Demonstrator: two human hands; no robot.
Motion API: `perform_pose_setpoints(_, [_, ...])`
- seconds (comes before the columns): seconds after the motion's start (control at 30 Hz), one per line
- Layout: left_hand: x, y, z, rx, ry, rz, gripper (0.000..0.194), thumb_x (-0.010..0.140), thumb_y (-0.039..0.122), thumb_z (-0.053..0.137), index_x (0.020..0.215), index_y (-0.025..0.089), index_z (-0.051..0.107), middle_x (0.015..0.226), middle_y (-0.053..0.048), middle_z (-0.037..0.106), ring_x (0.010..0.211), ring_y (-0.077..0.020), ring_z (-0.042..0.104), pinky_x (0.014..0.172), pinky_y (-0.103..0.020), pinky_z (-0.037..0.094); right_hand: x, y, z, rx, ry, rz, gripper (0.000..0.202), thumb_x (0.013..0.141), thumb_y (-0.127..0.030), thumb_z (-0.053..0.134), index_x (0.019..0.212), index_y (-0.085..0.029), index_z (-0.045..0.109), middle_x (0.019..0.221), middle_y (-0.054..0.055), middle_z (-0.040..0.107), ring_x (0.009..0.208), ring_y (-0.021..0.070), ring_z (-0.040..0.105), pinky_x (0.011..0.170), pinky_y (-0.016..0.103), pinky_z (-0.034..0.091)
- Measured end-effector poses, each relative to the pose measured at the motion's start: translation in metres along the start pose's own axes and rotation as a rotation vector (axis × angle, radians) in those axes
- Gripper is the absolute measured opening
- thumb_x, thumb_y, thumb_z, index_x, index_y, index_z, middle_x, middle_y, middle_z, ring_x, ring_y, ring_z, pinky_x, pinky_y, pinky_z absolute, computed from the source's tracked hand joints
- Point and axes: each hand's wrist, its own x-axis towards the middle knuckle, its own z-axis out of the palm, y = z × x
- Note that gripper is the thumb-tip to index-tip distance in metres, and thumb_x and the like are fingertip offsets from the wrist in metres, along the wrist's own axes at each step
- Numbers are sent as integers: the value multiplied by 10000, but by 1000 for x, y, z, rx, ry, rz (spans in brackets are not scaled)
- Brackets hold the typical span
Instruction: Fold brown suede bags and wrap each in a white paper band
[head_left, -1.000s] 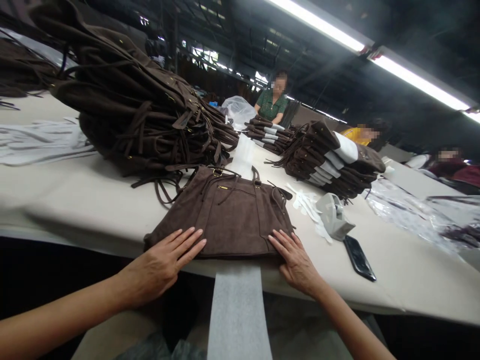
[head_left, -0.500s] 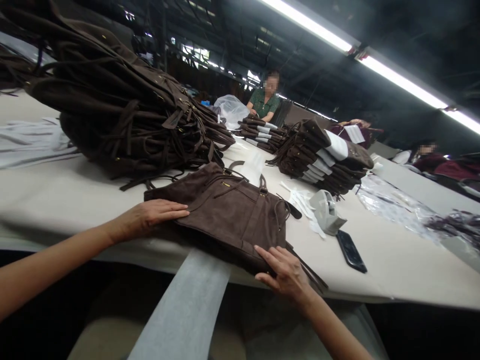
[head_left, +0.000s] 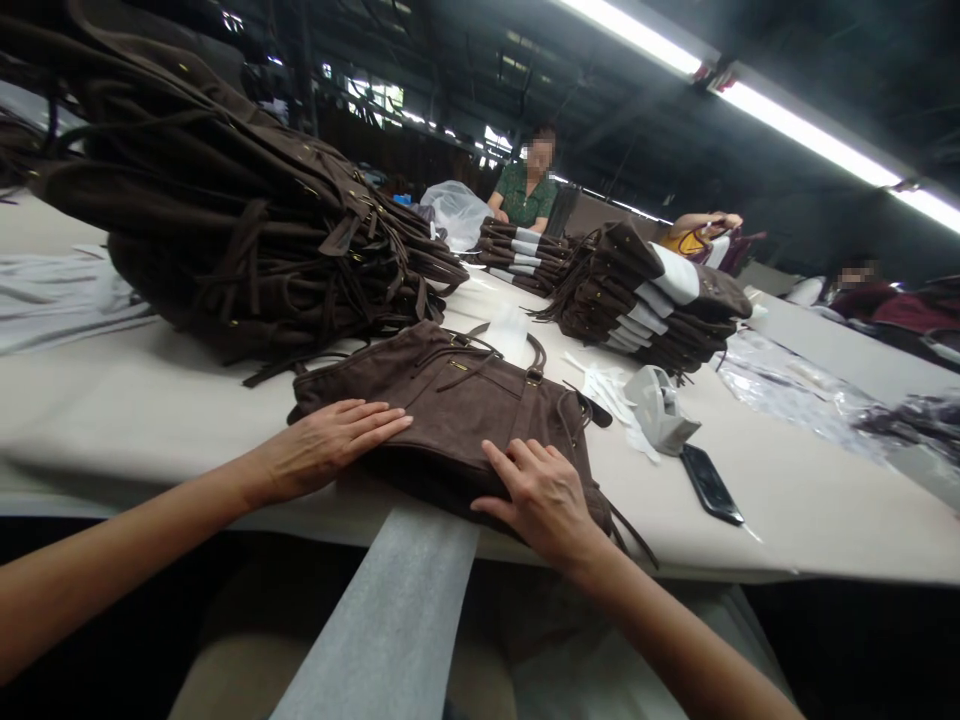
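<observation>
A dark brown handbag (head_left: 457, 410) with two handles and thin cords lies flat at the near edge of the table. Palm down, my left hand (head_left: 341, 440) rests on the bag's left lower part, its fingers stretched out. On the lower right of the bag lies my right hand (head_left: 536, 485), fingers spread and thumb apart, near the bottom edge. Beneath the bag runs a strip of white paper (head_left: 397, 600); one end hangs over the table edge towards me, the other shows beyond the handles. The part under the bag is hidden.
A tall pile of brown bags (head_left: 262, 230) stands at the left. Paper-banded bags (head_left: 645, 300) are stacked behind, right. A grey tape dispenser (head_left: 664, 415), white strips (head_left: 615, 400) and a phone (head_left: 711, 485) lie at right. A person in green (head_left: 523, 195) stands across the table.
Both hands have moved inward over the bag, the left one rightwards and the right one up and leftwards. The bag's lower edge looks more rounded. The view has shifted slightly.
</observation>
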Motion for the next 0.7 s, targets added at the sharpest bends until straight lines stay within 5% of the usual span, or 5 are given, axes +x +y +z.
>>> perform_pose_setpoints(0.17, [-2,-2,-3,-119,-57,-24,669,883,260,583,1502,267,328,1473,-31,479,1355,-242,444,1131,-389,378,19,6,14,45,-148,27,519,840,-400,725,1296,-215,561,972,45,674,875,219,620,710,314,456])
perform_pose_setpoints(0.3, [-16,-22,11,-96,75,-116,420,996,203,357,1374,264,529,1309,-16,632,1184,-162,606,1043,-312,479,15,21,24,171,-237,-50,309,938,-258,583,1246,-278,597,963,5,684,867,167,636,706,261,444])
perform_pose_setpoints(0.5, [-27,-47,-5,197,109,8,432,981,91,364,1331,241,569,1453,-79,497,1413,-246,362,1198,-524,264,-16,42,25,194,-166,-144,662,858,-36,450,1453,-322,420,1169,47,639,1049,202,587,920,349,454])
perform_pose_setpoints(0.6, [-29,-45,-16,311,64,8,413,962,61,401,1310,190,583,1341,-139,590,1304,-241,512,1123,-445,413,-39,55,44,186,-110,-154,878,748,58,349,1530,-331,255,1335,27,590,1206,195,551,1061,425,389])
perform_pose_setpoints(0.7, [-40,-29,-5,380,44,-14,450,948,23,377,1356,140,528,1198,-146,669,1131,-205,640,986,-332,534,-63,63,78,78,-3,-177,955,702,92,279,1551,-330,166,1406,11,553,1268,199,533,1030,431,423])
